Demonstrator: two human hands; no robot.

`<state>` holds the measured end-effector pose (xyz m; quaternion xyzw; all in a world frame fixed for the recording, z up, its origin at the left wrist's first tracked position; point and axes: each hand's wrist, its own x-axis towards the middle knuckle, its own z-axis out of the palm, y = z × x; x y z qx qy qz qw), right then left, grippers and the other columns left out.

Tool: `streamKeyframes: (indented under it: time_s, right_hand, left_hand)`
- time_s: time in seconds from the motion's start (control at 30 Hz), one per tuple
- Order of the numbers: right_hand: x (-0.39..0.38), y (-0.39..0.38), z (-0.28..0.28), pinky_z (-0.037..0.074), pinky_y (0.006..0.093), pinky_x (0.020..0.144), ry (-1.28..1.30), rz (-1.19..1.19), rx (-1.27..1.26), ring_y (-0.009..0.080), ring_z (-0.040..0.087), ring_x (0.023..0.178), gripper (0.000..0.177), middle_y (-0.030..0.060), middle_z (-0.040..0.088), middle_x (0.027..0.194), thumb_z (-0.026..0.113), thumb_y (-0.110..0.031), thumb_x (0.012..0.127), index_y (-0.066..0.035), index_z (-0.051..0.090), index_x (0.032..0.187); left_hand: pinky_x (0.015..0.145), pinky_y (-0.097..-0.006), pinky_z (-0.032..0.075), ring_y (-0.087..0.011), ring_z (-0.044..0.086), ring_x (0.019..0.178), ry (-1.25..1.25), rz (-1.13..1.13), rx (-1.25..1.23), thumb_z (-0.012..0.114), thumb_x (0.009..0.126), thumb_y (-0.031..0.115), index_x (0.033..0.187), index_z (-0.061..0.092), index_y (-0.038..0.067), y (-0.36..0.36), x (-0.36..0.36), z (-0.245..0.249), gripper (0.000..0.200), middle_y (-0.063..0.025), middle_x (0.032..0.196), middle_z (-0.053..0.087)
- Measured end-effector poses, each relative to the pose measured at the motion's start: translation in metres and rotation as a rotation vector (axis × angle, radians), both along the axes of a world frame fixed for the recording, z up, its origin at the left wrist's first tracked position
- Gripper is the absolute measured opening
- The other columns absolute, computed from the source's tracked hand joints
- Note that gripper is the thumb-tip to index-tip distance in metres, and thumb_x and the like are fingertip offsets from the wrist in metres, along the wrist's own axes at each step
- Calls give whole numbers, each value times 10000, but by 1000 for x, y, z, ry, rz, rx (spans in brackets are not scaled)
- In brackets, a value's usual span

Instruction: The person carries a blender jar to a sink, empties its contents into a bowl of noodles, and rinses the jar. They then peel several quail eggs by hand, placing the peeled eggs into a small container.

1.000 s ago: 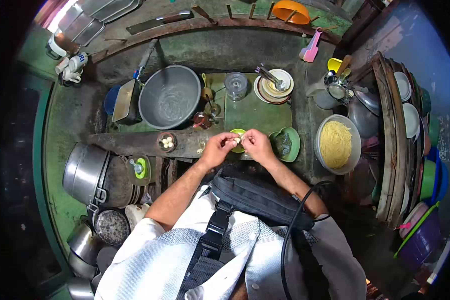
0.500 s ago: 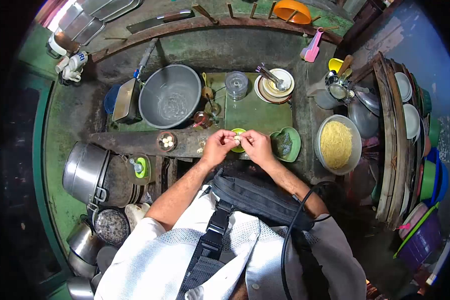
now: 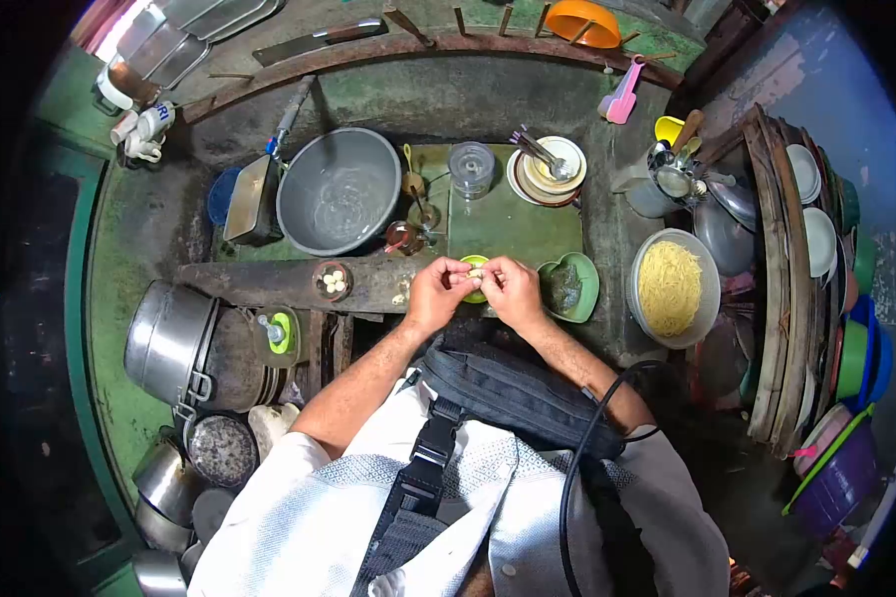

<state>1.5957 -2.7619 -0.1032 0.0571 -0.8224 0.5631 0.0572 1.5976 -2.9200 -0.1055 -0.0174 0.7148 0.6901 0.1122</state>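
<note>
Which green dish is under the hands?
The small round dish, beneath the left hand and right hand pinching a pale piece; the heart-shaped dish lies apart, further right.

Fingertips of the left hand (image 3: 434,295) and right hand (image 3: 514,291) are pinched on a pale bit (image 3: 475,273), which is far too small to name. The little green bowl (image 3: 475,295) beneath them is mostly covered by knuckles. The dark stuff in the heart-shaped dish (image 3: 588,284) is possibly greens, but it's blurred. At lower left the steel pots (image 3: 157,495) are cut off by the black rim.
</note>
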Motion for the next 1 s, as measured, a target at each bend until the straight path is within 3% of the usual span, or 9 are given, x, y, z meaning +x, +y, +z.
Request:
streamKeyframes:
  time_s: [0.17, 0.23, 0.3, 0.37, 0.57, 0.7, 0.73, 0.9, 1.0]
  right_hand:
    - [-1, 2, -6, 510, 296, 545, -70, -21, -4, 170, 634, 591, 51, 105, 639, 684, 623, -52, 787, -11, 595, 797]
    - [-2, 2, -16, 495, 277, 533, -110, -17, -100, 117, 609, 578, 50, 70, 625, 646, 612, -54, 789, -10, 592, 799]
    - [-1, 6, -15, 440, 199, 539, -208, 67, -190, 26, 518, 616, 51, -14, 592, 712, 594, -52, 850, -2, 591, 850]
    - [-3, 7, -18, 425, 196, 533, -223, 90, -176, 36, 503, 604, 42, -16, 577, 715, 572, -42, 864, -2, 579, 878]
    - [-4, 9, -13, 460, 222, 565, -450, 212, -573, 72, 550, 640, 50, 21, 602, 768, 560, -43, 864, 1, 564, 888]
    - [-4, 8, -9, 456, 220, 560, -501, 229, -647, 78, 535, 623, 37, 31, 596, 764, 556, -33, 867, 2, 558, 878]
    - [-4, 8, -9, 455, 219, 560, -507, 242, -674, 78, 533, 620, 33, 33, 595, 761, 556, -30, 866, 1, 558, 876]
    - [-6, 9, -11, 456, 221, 552, -536, 134, -677, 78, 536, 613, 34, 32, 600, 757, 560, -37, 869, -6, 570, 877]
    - [-6, 8, -12, 475, 226, 563, -460, 78, -524, 81, 566, 621, 84, 21, 627, 756, 582, -70, 876, 9, 608, 885]
  left_hand:
    - [717, -205, 497, -52, 580, 767, -8, -2, -21, 686, 819, 21, 992, 587, -19, 1, 2, 8, 203, -18, 853, 641]
    - [747, -215, 501, -61, 589, 796, -14, -36, 22, 664, 842, 39, 1038, 583, -27, -1, 0, 3, 221, -29, 888, 646]
    - [761, -221, 501, -73, 597, 822, -36, -57, 40, 638, 863, 40, 1062, 578, -25, -4, -1, -1, 218, -38, 922, 646]
    - [775, -227, 502, -86, 606, 848, -57, -81, 59, 611, 884, 42, 1087, 574, -24, -5, -1, -2, 217, -47, 955, 646]
    - [773, -252, 513, -112, 615, 852, -153, -70, 294, 551, 924, 64, 1174, 503, -18, -6, -1, -4, 267, -72, 978, 634]
    - [781, -238, 508, -90, 604, 849, -74, -103, 182, 603, 882, 22, 1150, 513, -20, -6, 0, -8, 286, -57, 979, 634]
    - [785, -232, 503, -80, 599, 850, -79, -107, 260, 621, 868, 14, 1163, 514, -21, -5, 0, 0, 315, -50, 988, 634]
    - [803, -227, 496, -76, 599, 861, -128, -77, 280, 613, 872, 11, 1174, 525, -24, -5, 1, 7, 317, -46, 991, 637]
    - [814, -228, 492, -78, 599, 869, -117, -83, 245, 613, 873, 13, 1174, 529, -28, -5, 0, 6, 316, -45, 997, 640]
